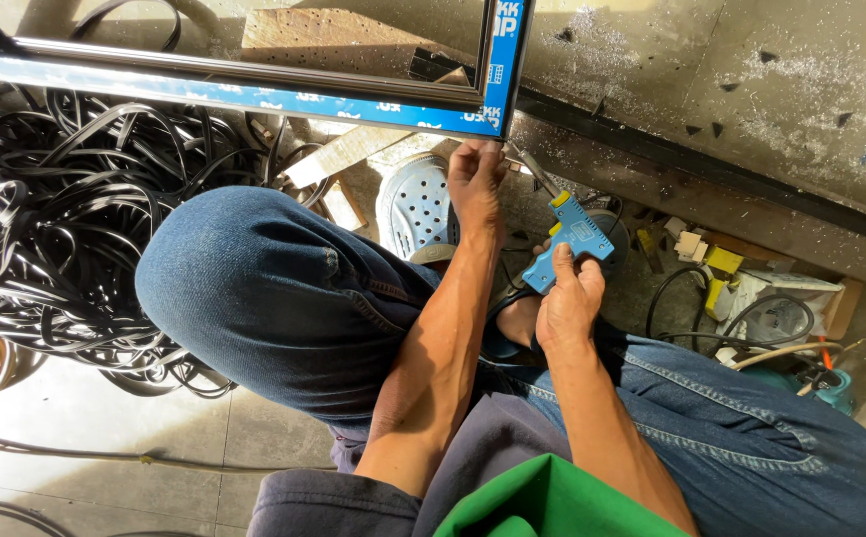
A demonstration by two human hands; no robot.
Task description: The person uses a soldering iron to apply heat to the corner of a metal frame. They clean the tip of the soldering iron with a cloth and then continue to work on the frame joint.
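Fingers point(560, 261) of right hand point(569, 298) clamped on blue pistol-grip tool point(569, 242), its metal tip at corner of blue-taped frame point(497, 89). Left hand point(476, 184) pinches frame's bottom corner, fingers closed on it. Black strip coil point(45, 219) lies left; grey clog point(416, 209) below frame.

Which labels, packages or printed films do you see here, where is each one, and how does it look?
Blue film: strip with white print along the frame edges, above the left hand.
Sticker: small pale rectangle on the blue tool, above the right hand.
Box: open, white, at right on the floor.
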